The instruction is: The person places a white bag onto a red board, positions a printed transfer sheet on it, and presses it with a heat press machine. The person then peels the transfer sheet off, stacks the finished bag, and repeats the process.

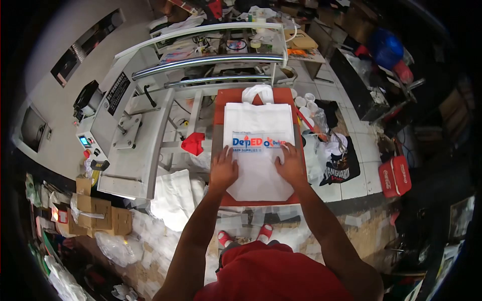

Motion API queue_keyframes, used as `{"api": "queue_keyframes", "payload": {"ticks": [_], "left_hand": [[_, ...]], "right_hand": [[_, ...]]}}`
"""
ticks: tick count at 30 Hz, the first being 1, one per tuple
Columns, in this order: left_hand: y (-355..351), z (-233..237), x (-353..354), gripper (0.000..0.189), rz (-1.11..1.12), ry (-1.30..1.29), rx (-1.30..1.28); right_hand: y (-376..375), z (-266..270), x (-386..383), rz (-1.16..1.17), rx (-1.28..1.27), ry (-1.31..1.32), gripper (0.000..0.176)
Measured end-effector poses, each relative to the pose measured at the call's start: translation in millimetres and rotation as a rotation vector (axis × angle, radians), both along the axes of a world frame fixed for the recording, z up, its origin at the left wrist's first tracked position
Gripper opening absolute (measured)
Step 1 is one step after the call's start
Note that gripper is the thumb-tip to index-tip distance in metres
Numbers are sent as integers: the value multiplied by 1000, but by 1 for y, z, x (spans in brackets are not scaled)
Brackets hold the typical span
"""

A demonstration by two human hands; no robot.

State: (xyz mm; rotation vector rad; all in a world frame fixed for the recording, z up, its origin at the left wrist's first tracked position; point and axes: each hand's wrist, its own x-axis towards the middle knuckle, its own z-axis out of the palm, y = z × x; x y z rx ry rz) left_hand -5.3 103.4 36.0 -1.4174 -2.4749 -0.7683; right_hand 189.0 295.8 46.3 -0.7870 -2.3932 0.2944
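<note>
A white tote bag (258, 123) with a blue and red "DepED" print lies flat on the orange pad (227, 98) of a heat press. Its handles (257, 93) point away from me. My left hand (223, 169) presses flat on the bag's lower left part, fingers spread. My right hand (291, 163) rests flat on the lower right part, just below the print. A thin translucent sheet seems to lie over the lower half of the bag, under both hands.
The grey heat press body (131, 150) with its control box stands to the left, its raised bar (201, 60) behind. A red cloth (194, 143) lies beside the pad. White bags (175, 198) pile at lower left; a black shirt (337, 163) and red cooler (396, 174) sit right.
</note>
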Motion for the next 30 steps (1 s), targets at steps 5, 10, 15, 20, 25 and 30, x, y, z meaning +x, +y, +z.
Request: {"api": "queue_keyframes", "payload": {"ticks": [5,10,15,20,25,30], "left_hand": [[-100,18,-1,45,74,-89,267],[-281,-51,49,41,370,-223,165],[-473,-133,164,34,782,-619,-112],[-612,-216,282,35,885,-1030,-711],[-635,-209,337,32,784,-1258,-847],[-622,-209,320,33,873,-1290,-608]], "right_hand": [[-40,55,-8,34,53,286,27],[-138,56,-124,518,-325,170,24],[-296,102,-276,1052,-187,299,32],[-425,147,-402,1172,16,357,26],[-484,147,-474,923,153,-11,24],[-479,130,-489,926,153,-6,32]]}}
